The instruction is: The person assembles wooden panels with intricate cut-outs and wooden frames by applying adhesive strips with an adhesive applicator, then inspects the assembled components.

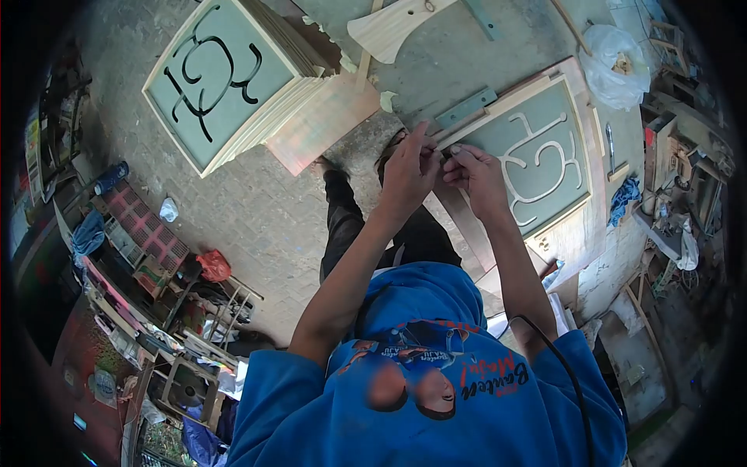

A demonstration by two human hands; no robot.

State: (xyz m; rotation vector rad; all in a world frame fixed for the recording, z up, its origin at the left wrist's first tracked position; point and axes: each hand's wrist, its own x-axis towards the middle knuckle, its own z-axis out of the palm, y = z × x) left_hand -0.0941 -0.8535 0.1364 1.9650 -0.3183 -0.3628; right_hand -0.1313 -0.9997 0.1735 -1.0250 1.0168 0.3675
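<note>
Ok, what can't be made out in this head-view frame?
- Small item, head view: too small, and covered by the fingers where the left hand and right hand meet. Which hand grips it is unclear.
- Green panel, head view: its near-left part is hidden behind the right hand.
- Clutter at the right edge, head view: blurred by the lens and darkened by the rim.

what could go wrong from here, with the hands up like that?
1. The left hand and right hand meet on a small item, too small to identify, above the green framed panel. A slip would likely drop it onto the panel or the paving.
2. A black cable runs over the shoulder beside the right arm and might snag.
</note>
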